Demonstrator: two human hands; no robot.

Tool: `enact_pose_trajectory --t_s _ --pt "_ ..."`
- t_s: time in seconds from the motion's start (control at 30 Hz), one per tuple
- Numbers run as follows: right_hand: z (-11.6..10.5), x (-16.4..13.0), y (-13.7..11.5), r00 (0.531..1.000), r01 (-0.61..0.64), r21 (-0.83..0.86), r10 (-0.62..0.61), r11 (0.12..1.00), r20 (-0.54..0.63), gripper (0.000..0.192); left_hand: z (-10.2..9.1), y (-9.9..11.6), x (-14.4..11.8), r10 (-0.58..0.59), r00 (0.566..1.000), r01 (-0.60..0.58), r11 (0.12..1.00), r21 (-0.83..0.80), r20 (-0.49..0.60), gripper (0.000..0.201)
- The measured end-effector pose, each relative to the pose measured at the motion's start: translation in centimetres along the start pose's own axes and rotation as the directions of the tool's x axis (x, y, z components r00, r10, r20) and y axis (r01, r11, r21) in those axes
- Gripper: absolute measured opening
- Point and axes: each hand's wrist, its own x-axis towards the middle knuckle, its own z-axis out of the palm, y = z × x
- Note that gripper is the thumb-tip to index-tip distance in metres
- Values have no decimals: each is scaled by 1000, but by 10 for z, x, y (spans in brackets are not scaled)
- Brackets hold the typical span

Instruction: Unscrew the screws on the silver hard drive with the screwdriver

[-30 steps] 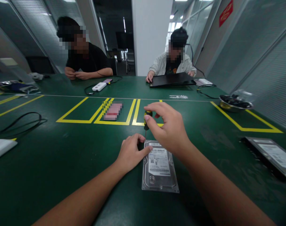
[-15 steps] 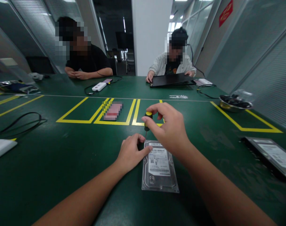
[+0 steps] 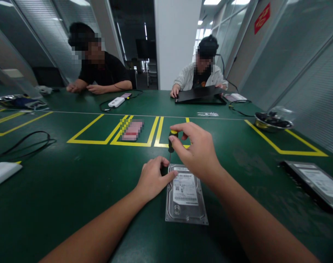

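A silver hard drive (image 3: 186, 210) with a white label lies flat on the green table in front of me. My left hand (image 3: 153, 179) grips its far left edge, thumb resting on the label and fingers curled near the corner. In my right hand (image 3: 197, 148) is a small black-and-yellow screwdriver (image 3: 171, 144), pinched at the top of its handle between thumb and fingers. The screwdriver stands nearly upright, its shaft pointing down at the drive's far left corner. My left fingertips are close beside the shaft, and the exact tip contact is too small to make out.
A second hard drive (image 3: 317, 182) lies at the right. Beyond it stands a metal bowl (image 3: 273, 126) of dark items. Yellow tape (image 3: 86, 141) marks the table, with a blurred pink item (image 3: 132, 130) inside. A white device (image 3: 4, 174) and cable are left. Two people sit opposite, one handling a black panel (image 3: 196, 95).
My hands, the screwdriver and the hard drive stay almost in place. Across the table, one person's hands have moved apart, and the other person's black panel has tilted up from its frame.
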Motion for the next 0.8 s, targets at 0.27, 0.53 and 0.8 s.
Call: enact_pose_trajectory --t_s 0.27,0.53,0.8 --pt "0 0 -1 1000 -26 -12 26 1000 -6 13 0 -1 -1 0 1000 0 1000 -6 -4 28" --pt "1 -3 -3 1000 -17 -64 19 998 22 13 1 -2 0 16 1000 -16 1000 2 -14 27" --pt "2 -3 -3 1000 -9 -85 10 996 16 15 2 -4 0 22 1000 -22 1000 6 -19 29"
